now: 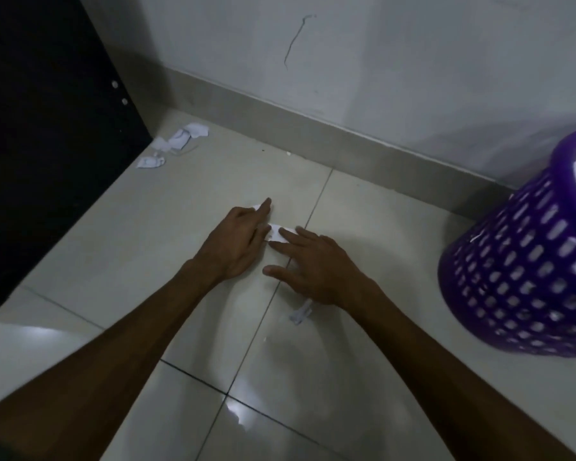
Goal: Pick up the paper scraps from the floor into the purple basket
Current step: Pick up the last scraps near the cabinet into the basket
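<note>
Both my hands lie low over the tiled floor in the middle of the view. My left hand (238, 239) stretches its fingers onto a small white paper scrap (257, 206) at its fingertips. My right hand (313, 264) rests straight fingers on another white scrap (277, 231) between the two hands. A crumpled scrap (300, 315) lies just under my right wrist. Several scraps (177, 141) sit in the far left corner. The purple basket (526, 271) stands at the right, with paper inside.
A dark cabinet panel (47, 144) rises along the left. The white wall (346, 61) and its grey skirting (313, 134) close off the far side. Glossy floor tiles (213, 377) stretch toward me.
</note>
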